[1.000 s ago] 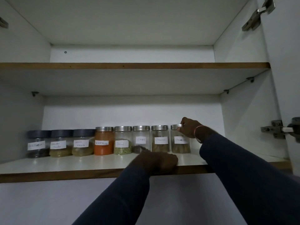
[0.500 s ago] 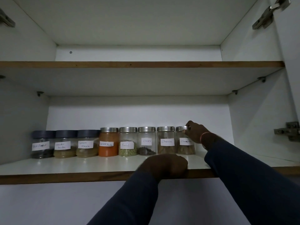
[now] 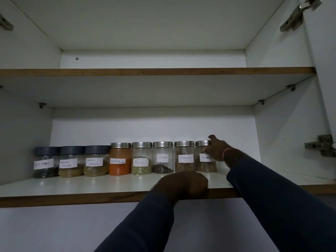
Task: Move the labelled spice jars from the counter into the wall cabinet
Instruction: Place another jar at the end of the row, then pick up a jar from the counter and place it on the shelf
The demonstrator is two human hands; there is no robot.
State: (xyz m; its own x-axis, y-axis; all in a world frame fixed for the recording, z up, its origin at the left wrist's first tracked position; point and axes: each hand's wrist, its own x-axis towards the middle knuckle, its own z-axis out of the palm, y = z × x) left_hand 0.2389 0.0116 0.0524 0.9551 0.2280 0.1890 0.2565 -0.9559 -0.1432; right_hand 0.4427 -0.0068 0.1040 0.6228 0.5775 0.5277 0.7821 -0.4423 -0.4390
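Note:
Several labelled spice jars stand in a row at the back of the lower shelf (image 3: 72, 188) of the wall cabinet. From the left: black pepper (image 3: 44, 163), a coriander jar (image 3: 70, 163), garam masala (image 3: 95, 161), red chilli powder (image 3: 120, 160), fennel (image 3: 141, 159), cloves (image 3: 162, 158), cinnamon (image 3: 184, 157). My right hand (image 3: 216, 150) grips the lid and side of the rightmost jar (image 3: 204, 160), which stands on the shelf. My left hand (image 3: 185, 182) is curled over the shelf's front edge, holding it.
An upper shelf (image 3: 163, 71) spans the cabinet above the jars. Metal door hinges (image 3: 321, 145) stick out on the right wall, and another hinge (image 3: 298, 13) is at the top right. Bare shelf lies to the right of the last jar.
The view has shifted slightly, so the cabinet sits more to the right. My right hand stays on the rightmost jar, my left hand stays on the shelf edge.

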